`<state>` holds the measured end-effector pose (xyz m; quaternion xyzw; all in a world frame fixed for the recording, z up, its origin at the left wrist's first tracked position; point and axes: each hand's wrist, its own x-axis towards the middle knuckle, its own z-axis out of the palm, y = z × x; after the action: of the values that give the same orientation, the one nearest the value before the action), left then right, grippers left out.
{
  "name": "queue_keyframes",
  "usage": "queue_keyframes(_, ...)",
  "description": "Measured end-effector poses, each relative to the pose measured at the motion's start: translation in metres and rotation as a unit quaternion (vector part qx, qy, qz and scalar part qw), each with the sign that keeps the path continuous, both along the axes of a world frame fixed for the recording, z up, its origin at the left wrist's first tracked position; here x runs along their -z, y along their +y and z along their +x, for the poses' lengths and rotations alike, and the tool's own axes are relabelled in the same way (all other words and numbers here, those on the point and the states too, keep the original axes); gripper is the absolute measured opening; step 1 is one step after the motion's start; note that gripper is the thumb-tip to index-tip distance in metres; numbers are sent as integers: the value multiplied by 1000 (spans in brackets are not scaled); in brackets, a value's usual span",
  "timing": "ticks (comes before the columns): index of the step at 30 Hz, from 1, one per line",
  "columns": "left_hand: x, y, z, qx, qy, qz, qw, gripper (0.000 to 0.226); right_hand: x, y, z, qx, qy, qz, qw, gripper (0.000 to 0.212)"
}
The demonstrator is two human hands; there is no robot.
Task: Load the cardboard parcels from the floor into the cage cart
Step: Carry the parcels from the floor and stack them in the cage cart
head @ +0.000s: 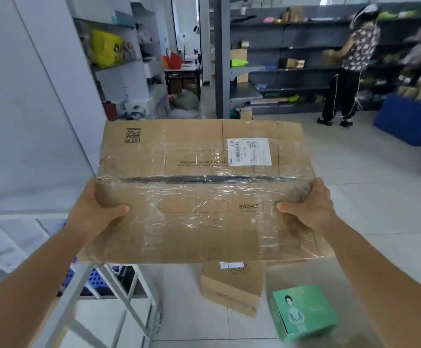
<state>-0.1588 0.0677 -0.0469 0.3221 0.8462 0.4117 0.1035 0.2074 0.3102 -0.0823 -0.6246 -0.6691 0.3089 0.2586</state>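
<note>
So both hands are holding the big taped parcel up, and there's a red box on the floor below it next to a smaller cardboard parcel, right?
Not quite: the head view shows that box is green, not red. The rest holds: left hand and right hand grip the big taped parcel, with the smaller cardboard parcel beside it.

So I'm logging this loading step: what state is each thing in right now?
large taped parcel: lifted, held at both ends
left hand: grips the parcel's left end
right hand: grips its right end
smaller cardboard parcel: on the floor
green box: on the floor, tilted
cage cart: lower left, contents unclear
</note>
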Motion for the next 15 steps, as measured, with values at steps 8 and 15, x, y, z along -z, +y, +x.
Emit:
queue_keyframes(8, -62, -100, 13, -68, 37, 40, 996, 77, -68, -47, -33, -64, 24, 59, 996, 117)
queue_keyframes(15, -91, -190, 32, -185, 36, 69, 980, 98, -97, -77, -91, -172, 53, 74, 981, 119)
